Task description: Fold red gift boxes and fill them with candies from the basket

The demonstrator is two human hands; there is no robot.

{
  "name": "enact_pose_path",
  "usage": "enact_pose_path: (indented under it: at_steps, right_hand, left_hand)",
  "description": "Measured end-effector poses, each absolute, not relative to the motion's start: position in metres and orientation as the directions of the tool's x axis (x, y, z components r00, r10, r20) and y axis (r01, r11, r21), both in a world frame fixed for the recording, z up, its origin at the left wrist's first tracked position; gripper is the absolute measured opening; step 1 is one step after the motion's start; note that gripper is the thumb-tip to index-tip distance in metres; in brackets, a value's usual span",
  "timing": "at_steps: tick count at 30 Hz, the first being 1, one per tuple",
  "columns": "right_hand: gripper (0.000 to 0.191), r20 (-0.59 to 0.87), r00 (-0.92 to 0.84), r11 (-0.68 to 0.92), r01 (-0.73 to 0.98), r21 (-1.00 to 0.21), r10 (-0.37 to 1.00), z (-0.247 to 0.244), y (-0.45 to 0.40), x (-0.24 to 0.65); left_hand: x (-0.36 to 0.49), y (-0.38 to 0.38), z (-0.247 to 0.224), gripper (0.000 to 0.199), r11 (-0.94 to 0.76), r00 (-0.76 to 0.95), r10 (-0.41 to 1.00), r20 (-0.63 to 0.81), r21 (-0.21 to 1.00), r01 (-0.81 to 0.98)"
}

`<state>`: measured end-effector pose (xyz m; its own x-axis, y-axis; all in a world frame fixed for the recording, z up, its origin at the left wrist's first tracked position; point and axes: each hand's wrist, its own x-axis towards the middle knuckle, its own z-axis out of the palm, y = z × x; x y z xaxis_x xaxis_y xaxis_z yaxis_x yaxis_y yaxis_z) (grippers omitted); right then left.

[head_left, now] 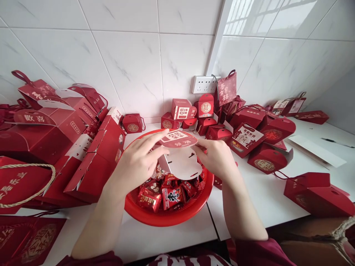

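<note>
Both of my hands hold a partly folded red paper box (179, 143) with white inner flaps, over a red plastic basket (169, 220). My left hand (142, 157) grips its left side, thumb and fingers at the edge. On the other side, the fingers of my right hand (213, 155) are closed on the right edge. The white inner flaps (183, 164) hang down toward me, with small slits in them. Wrapped candies (173, 195) in red packaging lie in the basket below.
Red gift boxes (50, 125) are piled at the left, and more boxes (269, 129) stand at the right. A power strip (204, 85) is on the tiled wall. A pen (337, 142) and a white card (316, 151) lie far right. A cardboard box (313, 236) is at lower right.
</note>
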<state>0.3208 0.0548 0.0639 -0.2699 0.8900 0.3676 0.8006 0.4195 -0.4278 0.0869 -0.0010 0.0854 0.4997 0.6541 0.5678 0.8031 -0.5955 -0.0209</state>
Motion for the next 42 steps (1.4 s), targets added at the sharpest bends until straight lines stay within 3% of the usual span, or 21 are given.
enact_pose_path:
  at_steps: [3,5,9,16,20,23,27,30,34,39,42]
  right_hand:
    - [0.023,0.374,-0.211,0.398,0.734,-0.55,0.903,0.062,0.051,0.313]
    - [0.023,0.384,-0.199,0.401,0.715,-0.572,0.902,0.058,0.049,0.306]
    - [0.022,0.374,-0.199,0.392,0.727,-0.564,0.906,0.052,0.051,0.298]
    - [0.021,0.284,-0.232,0.361,0.721,-0.591,0.93,0.044,0.06,0.295]
    - [0.022,0.264,-0.309,0.406,0.716,-0.568,0.914,0.042,0.061,0.292]
    - [0.021,0.276,-0.348,0.444,0.706,-0.552,0.896,0.042,0.059,0.289]
    - [0.024,0.321,-0.439,0.536,0.772,-0.342,0.839,0.042,0.056,0.284]
    - [0.021,0.372,-0.49,0.588,0.777,-0.222,0.788,0.04,0.057,0.282]
    - [0.016,0.377,-0.533,0.638,0.727,-0.254,0.757,0.04,0.057,0.284]
    - [0.01,0.412,-0.587,0.709,0.652,-0.271,0.697,0.04,0.057,0.287]
    - [0.014,0.479,-0.636,0.79,0.556,-0.259,0.604,0.039,0.057,0.288]
  left_hand:
    - [0.085,-0.005,0.088,0.041,-0.604,0.406,0.705,0.581,0.193,0.773]
    - [0.088,-0.009,0.088,0.041,-0.526,0.337,0.78,0.527,0.262,0.809]
    - [0.093,-0.008,0.08,0.042,-0.345,0.224,0.841,0.493,0.17,0.923]
    - [0.086,0.007,0.068,0.038,-0.357,0.264,0.806,0.529,0.079,0.931]
    - [0.084,0.007,0.072,0.031,-0.109,0.035,0.795,0.605,0.086,0.99]
    - [0.078,0.007,0.077,0.027,0.076,-0.114,0.902,0.417,0.107,0.991]
    - [0.068,0.011,0.08,0.031,0.005,-0.019,0.997,0.069,0.195,0.981]
    - [0.067,0.013,0.079,0.028,-0.023,0.016,0.999,0.034,0.221,0.975]
    - [0.071,0.015,0.079,0.034,0.025,-0.017,0.999,-0.036,0.22,0.975]
    - [0.07,0.018,0.073,0.047,0.179,-0.156,0.971,-0.182,0.12,0.976]
    - [0.07,0.018,0.073,0.043,0.107,-0.067,0.966,-0.251,0.147,0.983]
